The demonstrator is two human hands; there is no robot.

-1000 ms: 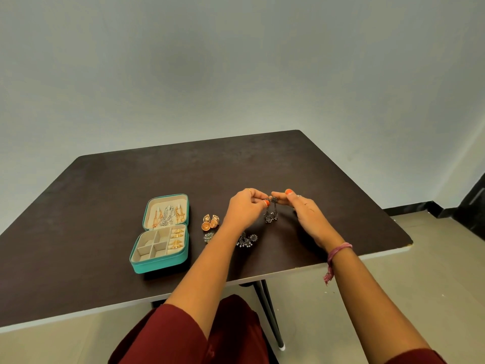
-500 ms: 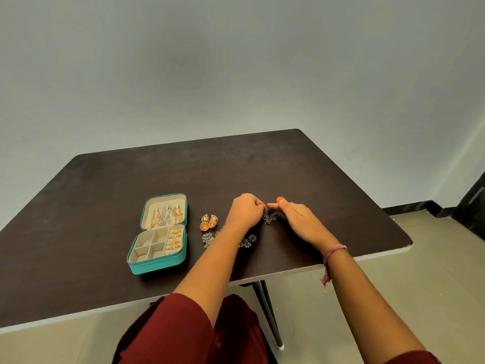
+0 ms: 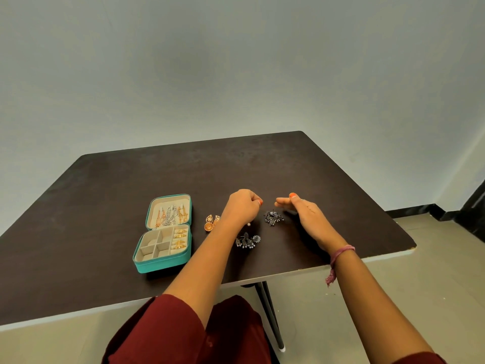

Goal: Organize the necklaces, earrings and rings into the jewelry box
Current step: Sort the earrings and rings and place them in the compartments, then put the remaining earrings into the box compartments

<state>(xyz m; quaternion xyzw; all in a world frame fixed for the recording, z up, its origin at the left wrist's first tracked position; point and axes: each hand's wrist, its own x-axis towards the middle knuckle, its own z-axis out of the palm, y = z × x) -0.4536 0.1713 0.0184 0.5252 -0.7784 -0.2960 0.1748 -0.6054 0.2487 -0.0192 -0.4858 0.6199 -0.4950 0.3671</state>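
Note:
An open teal jewelry box lies on the dark table, with chains in its lid and gold rings in its right slots. A dark silver earring cluster lies on the table between my hands. My left hand hovers just left of it with fingers curled, holding nothing that I can see. My right hand is just right of it, fingers relaxed and apart from it. A second silver earring pair lies under my left wrist. Gold earrings sit beside the box.
The table's front edge runs close to my lap and its right corner is rounded. A black table leg stands below. Grey wall behind, tiled floor at right.
Both hands lowered the dark silver earrings onto the table and let go. The hands have drawn slightly apart, leaving the earrings lying between them.

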